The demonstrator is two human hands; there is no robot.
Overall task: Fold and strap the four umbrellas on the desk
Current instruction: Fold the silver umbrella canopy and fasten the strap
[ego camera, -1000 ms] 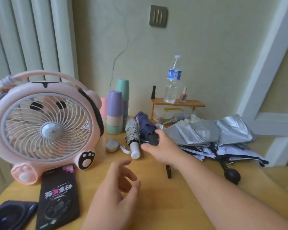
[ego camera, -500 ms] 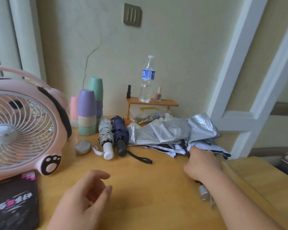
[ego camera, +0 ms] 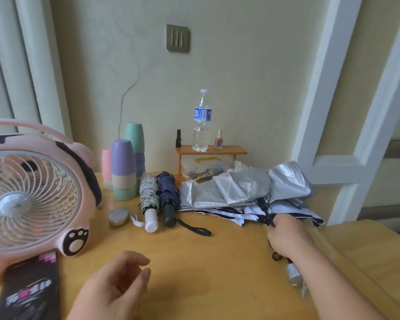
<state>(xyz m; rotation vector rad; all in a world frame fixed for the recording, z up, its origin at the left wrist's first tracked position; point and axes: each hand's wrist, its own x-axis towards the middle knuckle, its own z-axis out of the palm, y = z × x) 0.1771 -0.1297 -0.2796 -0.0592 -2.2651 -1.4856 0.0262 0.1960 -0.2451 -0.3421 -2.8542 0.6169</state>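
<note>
Left hand (ego camera: 116,289) hovers empty over the bench (ego camera: 217,273), fingers loosely curled. Right hand (ego camera: 286,236) has left the navy umbrella (ego camera: 169,195) and now has its fingers wrapped round the shaft of the white umbrella (ego camera: 249,214), right of centre. The silver umbrella (ego camera: 245,188) behind it is also loose. The navy and patterned umbrella (ego camera: 148,199) look folded, so I'd say two remain.

Pink fan (ego camera: 30,199) with black paw prints. Right of the fan: purple, mint and pink cups (ego camera: 123,167), pale printed umbrella (ego camera: 148,195), navy umbrella (ego camera: 168,192), silver umbrella (ego camera: 240,188), white umbrella (ego camera: 286,211) with black trim. Honey-yellow desk (ego camera: 217,262).
</note>
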